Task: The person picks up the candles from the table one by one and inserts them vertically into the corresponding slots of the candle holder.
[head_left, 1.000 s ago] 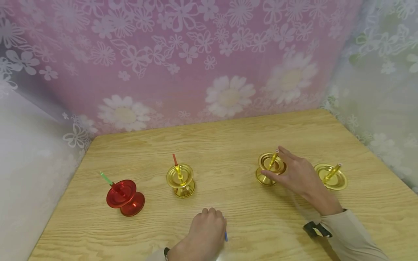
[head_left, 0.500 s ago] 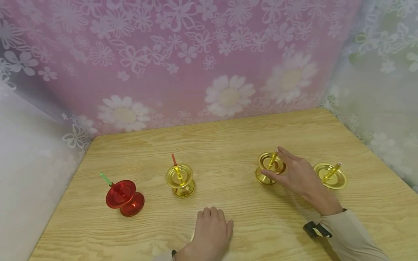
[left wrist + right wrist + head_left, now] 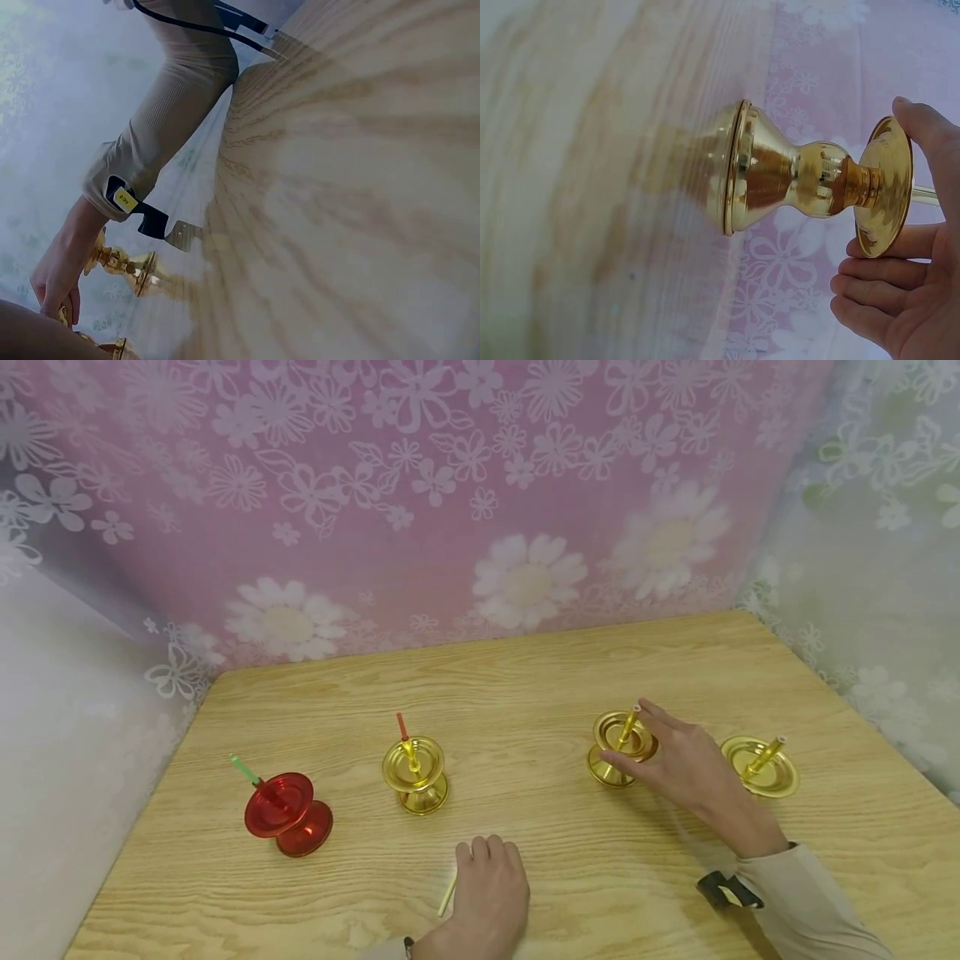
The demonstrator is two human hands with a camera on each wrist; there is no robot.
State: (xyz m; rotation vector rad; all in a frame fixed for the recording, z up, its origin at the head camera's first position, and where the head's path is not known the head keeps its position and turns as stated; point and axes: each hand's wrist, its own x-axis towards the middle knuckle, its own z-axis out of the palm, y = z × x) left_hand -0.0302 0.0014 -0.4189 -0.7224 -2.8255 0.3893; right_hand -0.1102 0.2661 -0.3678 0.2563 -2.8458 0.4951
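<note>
Gold candle holder [image 3: 821, 180] gripped by its rim

Our left hand [image 3: 491, 893], fingers bent, is just right of a pale stick [image 3: 447, 895]; whether it holds anything, we cannot tell. Further right, our right hand [image 3: 686, 766] has the holder between thumb and fingers. We judge it light, stiff, slick; its waist looks surer.

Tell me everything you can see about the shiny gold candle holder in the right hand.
The shiny gold, metallic-looking candle holder has a flared round base, a bulbous stem, a shallow round dish and a slim gold tube rising from it. It stands upright on the pale wood-grain table; the bare right hand holds the dish's rim between thumb and fingers.
</note>
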